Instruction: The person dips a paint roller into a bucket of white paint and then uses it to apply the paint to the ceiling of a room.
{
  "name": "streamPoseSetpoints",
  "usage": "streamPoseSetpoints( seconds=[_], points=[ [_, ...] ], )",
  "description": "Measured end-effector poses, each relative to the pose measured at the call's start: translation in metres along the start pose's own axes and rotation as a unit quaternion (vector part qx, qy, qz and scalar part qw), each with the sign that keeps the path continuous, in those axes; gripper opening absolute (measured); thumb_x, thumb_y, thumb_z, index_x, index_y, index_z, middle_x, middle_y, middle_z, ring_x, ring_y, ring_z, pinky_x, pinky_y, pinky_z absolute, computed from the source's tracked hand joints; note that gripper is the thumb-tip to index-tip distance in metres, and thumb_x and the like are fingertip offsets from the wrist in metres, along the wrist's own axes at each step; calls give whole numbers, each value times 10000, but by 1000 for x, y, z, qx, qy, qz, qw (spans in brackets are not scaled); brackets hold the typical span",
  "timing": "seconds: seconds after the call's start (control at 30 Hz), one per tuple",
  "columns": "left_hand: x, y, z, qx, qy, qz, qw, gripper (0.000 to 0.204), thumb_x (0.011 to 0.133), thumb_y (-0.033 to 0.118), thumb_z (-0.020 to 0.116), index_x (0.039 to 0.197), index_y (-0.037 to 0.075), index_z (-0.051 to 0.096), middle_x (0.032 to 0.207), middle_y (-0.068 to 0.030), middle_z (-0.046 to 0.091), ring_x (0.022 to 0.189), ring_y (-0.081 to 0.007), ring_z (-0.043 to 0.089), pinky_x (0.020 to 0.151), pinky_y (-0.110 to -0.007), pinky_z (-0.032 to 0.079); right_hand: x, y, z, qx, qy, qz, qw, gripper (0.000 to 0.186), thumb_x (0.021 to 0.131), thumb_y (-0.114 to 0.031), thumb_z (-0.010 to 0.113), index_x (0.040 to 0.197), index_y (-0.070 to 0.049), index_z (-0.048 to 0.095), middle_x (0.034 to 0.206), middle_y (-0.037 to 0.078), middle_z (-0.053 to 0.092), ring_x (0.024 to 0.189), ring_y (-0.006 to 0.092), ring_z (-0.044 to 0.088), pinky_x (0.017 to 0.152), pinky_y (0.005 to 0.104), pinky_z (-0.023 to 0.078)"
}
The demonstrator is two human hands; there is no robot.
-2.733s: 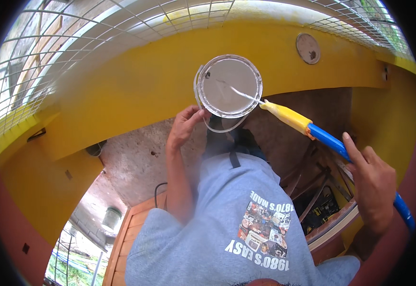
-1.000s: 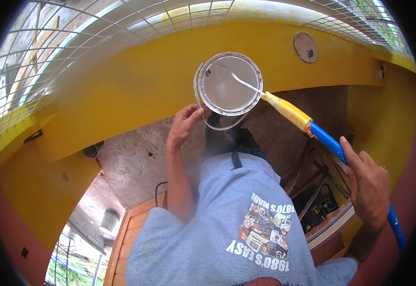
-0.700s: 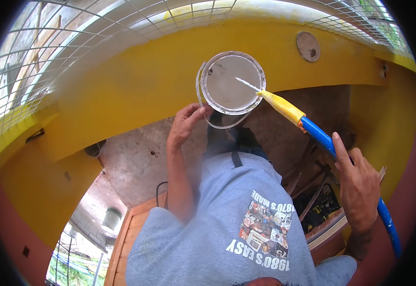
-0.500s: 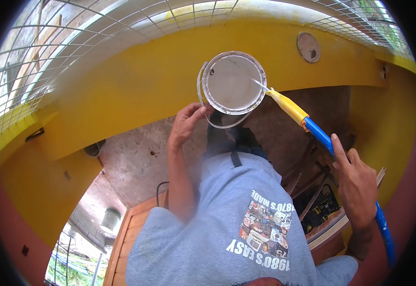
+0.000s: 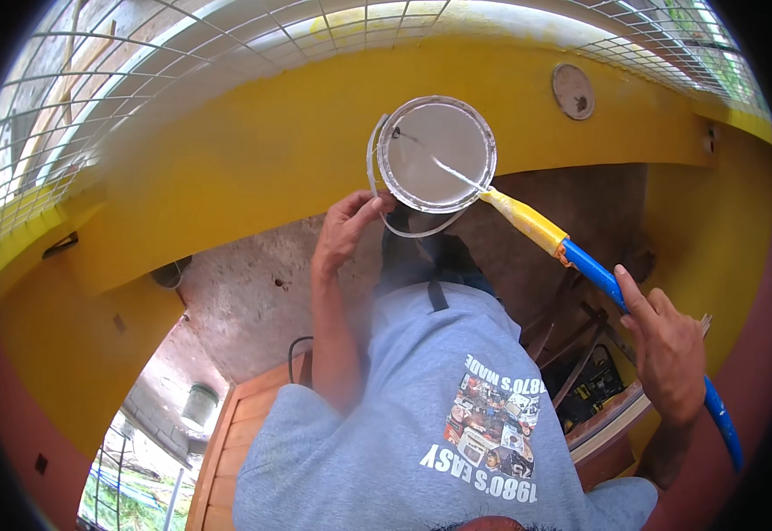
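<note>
**Spill risk at the bucket**

Right hand (image 5: 667, 354) closed round the blue pole (image 5: 634, 323), index finger extended. Left hand (image 5: 343, 232) grips the white bucket (image 5: 436, 153) by its rim and wire handle, held against the yellow beam (image 5: 253, 150). The pole's tip sits inside; a hard push could tip it off.

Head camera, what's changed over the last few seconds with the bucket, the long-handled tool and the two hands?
The right hand has slid a little higher up the blue and yellow tool handle, and the handle now stands steeper, its thin tip reaching further left across the inside of the white bucket. The left hand stays at the bucket's wire handle, and the bucket has barely moved against the yellow wall.
</note>
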State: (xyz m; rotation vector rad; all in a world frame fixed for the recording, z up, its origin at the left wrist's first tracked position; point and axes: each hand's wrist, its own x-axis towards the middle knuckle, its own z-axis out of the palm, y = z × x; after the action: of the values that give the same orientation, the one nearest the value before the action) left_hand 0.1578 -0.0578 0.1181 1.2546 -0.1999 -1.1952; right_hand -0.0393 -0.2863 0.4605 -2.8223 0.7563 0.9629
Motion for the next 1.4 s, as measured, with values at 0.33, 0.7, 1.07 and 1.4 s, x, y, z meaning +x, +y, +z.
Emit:
streamPoseSetpoints(
  seconds=[0.33, 0.7, 1.07, 1.4],
  points=[
    [-1, -2, -2, -15, 1, 4, 1000, 285, 940, 218, 582, 1086, -23, 627, 1023, -101, 659, 958, -202, 641, 903, -344, 493, 2, -14, -1, -110, 66, 2, 992, 554, 799, -73, 666, 1325, -185, 530, 694, 74, 440, 568, 224, 511, 528, 386, 412],
    [1, -2, -1, -13, 1, -3, 1000, 271, 935, 192, 593, 1093, -24, 635, 1015, -87, 670, 951, -158, 614, 901, -313, 474, 1, -16, 13, -125, 58, 45, 989, 579, 828, -98, 647, 1376, -166, 474, 713, 80, 459, 586, 224, 514, 537, 394, 415],
    [0, 1, 4, -2, 7, 6, 1000, 291, 932, 218, 599, 1089, -24, 636, 992, -89, 675, 946, -158, 616, 896, -309, 472, 14, -23, 32, -152, 49, -16, 987, 494, 870, -101, 601, 1346, -59, 481, 694, 78, 472, 547, 189, 549, 462, 349, 444],
    [-2, -2, 3, 23, 14, 19, 999, 260, 951, 199, 562, 1058, -29, 627, 996, -94, 663, 945, -184, 641, 892, -324, 496, -17, 0, -13, -41, -31, 25, 998, 570, 809, -52, 629, 1356, -120, 485, 715, 128, 479, 575, 287, 528, 558, 413, 420]
  ],
)
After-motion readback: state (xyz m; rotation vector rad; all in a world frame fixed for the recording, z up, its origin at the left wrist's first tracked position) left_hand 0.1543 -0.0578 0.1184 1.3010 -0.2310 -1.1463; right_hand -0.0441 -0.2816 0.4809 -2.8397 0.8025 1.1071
